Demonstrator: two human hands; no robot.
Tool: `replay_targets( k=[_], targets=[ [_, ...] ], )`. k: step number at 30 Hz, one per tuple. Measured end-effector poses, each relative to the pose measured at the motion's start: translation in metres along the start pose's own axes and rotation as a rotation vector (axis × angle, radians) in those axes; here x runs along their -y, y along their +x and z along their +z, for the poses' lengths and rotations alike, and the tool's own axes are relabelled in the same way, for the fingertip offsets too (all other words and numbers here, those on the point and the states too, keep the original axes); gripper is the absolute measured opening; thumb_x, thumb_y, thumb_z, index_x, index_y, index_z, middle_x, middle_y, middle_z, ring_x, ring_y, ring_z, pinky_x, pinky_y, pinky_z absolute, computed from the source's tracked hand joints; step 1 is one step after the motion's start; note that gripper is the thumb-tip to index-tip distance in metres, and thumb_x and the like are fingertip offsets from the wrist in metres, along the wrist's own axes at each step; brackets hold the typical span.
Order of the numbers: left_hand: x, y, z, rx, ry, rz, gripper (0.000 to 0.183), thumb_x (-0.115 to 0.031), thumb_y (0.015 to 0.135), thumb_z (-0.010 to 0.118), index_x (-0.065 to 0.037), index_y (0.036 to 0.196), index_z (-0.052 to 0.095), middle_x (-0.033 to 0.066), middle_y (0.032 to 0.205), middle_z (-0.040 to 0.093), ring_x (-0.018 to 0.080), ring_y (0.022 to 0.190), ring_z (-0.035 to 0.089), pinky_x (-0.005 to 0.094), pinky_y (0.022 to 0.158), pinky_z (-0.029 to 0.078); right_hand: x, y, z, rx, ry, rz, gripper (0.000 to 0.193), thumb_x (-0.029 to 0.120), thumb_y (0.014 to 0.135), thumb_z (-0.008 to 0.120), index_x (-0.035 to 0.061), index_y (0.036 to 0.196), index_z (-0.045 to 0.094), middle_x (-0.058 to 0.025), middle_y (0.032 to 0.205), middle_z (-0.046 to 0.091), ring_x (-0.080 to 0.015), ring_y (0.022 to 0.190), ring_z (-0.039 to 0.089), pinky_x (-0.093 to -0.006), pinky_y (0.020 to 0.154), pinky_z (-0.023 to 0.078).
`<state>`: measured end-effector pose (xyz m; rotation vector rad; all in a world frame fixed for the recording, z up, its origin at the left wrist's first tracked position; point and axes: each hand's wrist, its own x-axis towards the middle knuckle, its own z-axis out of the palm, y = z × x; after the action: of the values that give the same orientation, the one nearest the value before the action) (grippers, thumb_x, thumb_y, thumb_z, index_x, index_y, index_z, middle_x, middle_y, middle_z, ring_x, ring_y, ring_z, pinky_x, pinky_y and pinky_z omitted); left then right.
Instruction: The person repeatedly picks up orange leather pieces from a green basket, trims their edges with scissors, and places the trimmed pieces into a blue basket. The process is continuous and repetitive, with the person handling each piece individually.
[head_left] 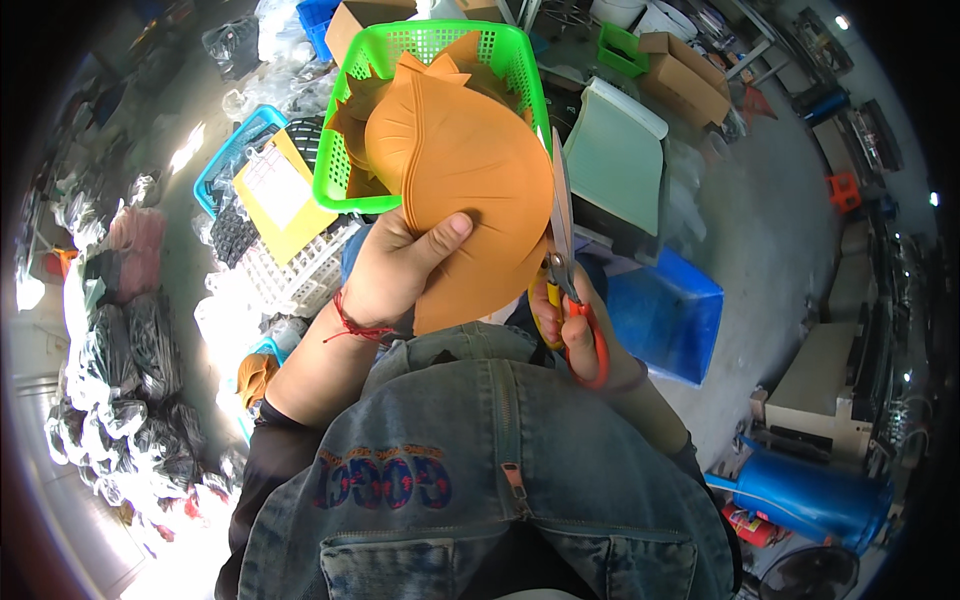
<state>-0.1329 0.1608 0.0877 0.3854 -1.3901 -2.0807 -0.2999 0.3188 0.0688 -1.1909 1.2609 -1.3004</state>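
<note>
My left hand [405, 262] grips an orange-brown molded piece [490, 190], thumb on top and fingers hidden underneath. The piece is rounded, with a raised seam, creases and pointed tips at its far end. In my right hand [578, 320] is a pair of scissors [563, 225] with red and yellow handles, fingers through the loops. Its blades point away from me, along the right edge of the piece; whether they touch it I cannot tell. Just beyond and partly beneath the piece stands a bright green basket [333, 165], holding more orange-brown pieces [362, 105] with spiky edges.
Left of the basket, a yellow sheet with a white paper [285, 195] lies over a white crate [300, 275]. A pale green-covered block [615, 150] and a blue bin [665, 315] are on the right. Black and clear bags [150, 345] line the far left. A cardboard box [685, 80] stands farther back.
</note>
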Motion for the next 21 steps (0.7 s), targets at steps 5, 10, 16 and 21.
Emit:
replay_targets(
  k=[5,10,16,21],
  targets=[
    [-0.011,-0.005,-0.016,0.044,0.097,-0.018,0.033,-0.021,0.093,0.056,0.001,0.118,0.056,0.0044,0.109,0.063,0.0098,0.097,0.058,0.0255,0.084,0.047,0.001,-0.007,-0.004,0.042,-0.001,0.083,0.068,0.066,0.082,0.050,0.0030,0.106,0.043,-0.0003,0.078,0.046,-0.0057,0.066,0.043,-0.0195,0.058,0.037],
    [-0.012,-0.005,-0.024,0.017,-0.007,-0.043,0.034,-0.020,0.093,0.056,0.001,0.120,0.053,0.0050,0.112,0.061,0.0109,0.101,0.056,0.0264,0.087,0.046,-0.004,0.011,0.007,-0.106,0.253,-0.147,0.065,0.063,0.085,0.047,0.0012,0.104,0.045,-0.0005,0.070,0.047,-0.0076,0.059,0.044,-0.0194,0.055,0.036],
    [0.008,0.002,-0.017,0.198,0.271,0.074,0.066,-0.013,0.089,0.061,0.000,0.141,0.024,0.0106,0.130,0.047,0.0166,0.118,0.046,0.0304,0.098,0.039,-0.003,0.037,0.018,-0.257,0.529,0.042,0.052,0.038,0.091,0.046,-0.0023,0.125,0.046,-0.0131,0.122,0.052,-0.0244,0.108,0.052,-0.0344,0.090,0.041],
    [0.021,-0.006,-0.010,0.145,0.561,0.109,0.091,0.002,0.080,0.066,-0.008,0.148,0.005,0.0130,0.142,0.035,0.0196,0.127,0.037,0.0315,0.102,0.034,0.000,0.041,0.024,-0.303,0.317,0.030,0.046,0.015,0.087,0.051,-0.0046,0.128,0.042,-0.0159,0.124,0.051,-0.0246,0.113,0.051,-0.0349,0.096,0.040]
  ],
)
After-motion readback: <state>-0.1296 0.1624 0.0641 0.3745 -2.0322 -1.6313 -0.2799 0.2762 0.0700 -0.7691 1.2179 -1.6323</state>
